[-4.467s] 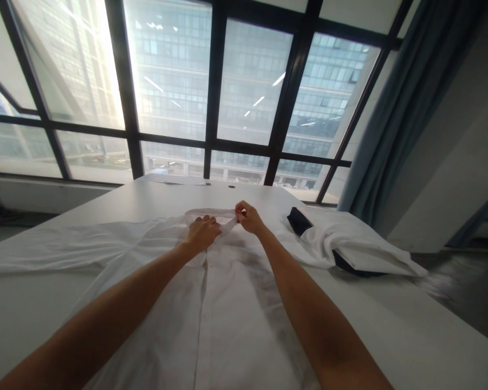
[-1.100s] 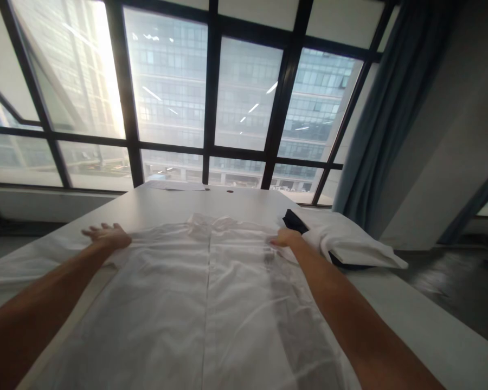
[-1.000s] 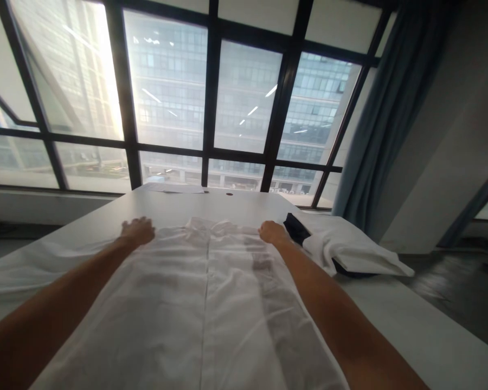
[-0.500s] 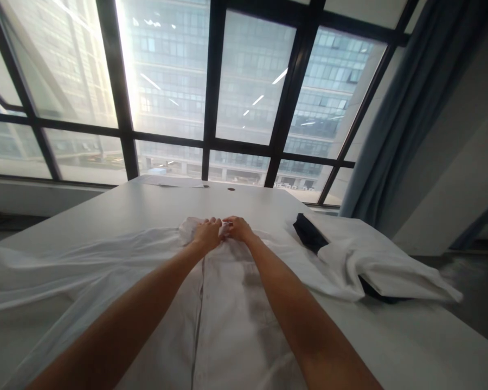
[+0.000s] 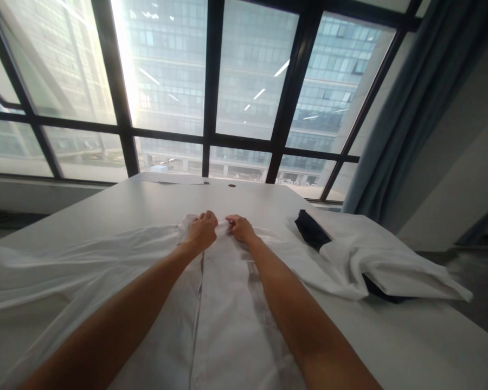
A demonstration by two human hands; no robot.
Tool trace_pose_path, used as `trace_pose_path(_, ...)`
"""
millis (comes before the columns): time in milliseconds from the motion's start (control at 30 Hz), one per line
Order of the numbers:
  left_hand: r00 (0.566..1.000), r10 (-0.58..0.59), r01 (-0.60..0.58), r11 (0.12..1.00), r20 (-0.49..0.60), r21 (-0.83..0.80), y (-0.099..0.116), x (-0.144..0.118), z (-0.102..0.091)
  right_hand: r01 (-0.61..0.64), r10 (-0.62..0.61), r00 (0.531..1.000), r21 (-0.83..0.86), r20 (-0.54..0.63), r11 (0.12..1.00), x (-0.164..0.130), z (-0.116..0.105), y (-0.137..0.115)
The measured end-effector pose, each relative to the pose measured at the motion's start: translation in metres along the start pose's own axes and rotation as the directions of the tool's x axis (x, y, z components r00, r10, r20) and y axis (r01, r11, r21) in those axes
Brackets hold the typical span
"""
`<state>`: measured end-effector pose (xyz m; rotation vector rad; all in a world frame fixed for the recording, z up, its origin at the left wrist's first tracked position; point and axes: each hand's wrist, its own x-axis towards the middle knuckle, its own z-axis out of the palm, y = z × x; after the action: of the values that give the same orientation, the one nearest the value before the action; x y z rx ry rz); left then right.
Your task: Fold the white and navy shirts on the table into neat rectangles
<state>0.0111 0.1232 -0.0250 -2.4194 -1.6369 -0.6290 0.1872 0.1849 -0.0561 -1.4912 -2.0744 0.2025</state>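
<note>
No words, numbers, brands or signs could be read anywhere, not on the white shirt (image 5: 223, 303), not on the dark cloth (image 5: 311, 230) lying beside it, not on the table (image 5: 146, 203), and not on the building seen through the window (image 5: 248, 81).

Big window (image 5: 228, 81) w/ dark frames fills the far side; a glass office block is seen thru it, ceiling lights mirrored in the panes. Strong glare comes in upper left. White bench (image 5: 146, 203) runs up to the window, a small dark spot (image 5: 231, 186) seen nr its far edge. Blue-grey curtain (image 5: 406, 119) hangs at right, a plain pale wall (image 5: 463, 162) beside it. Dark floor (image 5: 475, 281) is glimpsed lower right, w/ a strip at far left too.
</note>
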Motion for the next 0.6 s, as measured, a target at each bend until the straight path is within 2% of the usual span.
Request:
trace_pose_path(167, 0.976, 0.202, -0.201, 0.979, 0.085, -0.018, -0.0054, -0.003, 0.0027, 0.002, -0.002, 0.999, 0.009, -0.041, 1.0, -0.0007, -0.0024, -0.001)
trace_pose_path(200, 0.978, 0.193, -0.191, 0.981, 0.08, -0.032, -0.0049, -0.0032, 0.003, -0.014, 0.015, 0.998, 0.021, -0.055, 1.0, -0.0011, -0.0035, -0.0019)
trace_pose_path(367, 0.997, -0.004, 0.014, 0.991, 0.078, -0.135, -0.0029, -0.0002, 0.0033, -0.088, 0.1, 0.991, 0.126, -0.09, 0.988, -0.0021, -0.0074, -0.0038)
trace_pose_path(600, 1.0, -0.002, 0.007, 0.982, 0.03, -0.186, -0.0055, 0.0019, 0.0086, -0.109, 0.155, 0.978, 0.288, -0.139, 0.951, 0.0036, -0.0061, 0.0038)
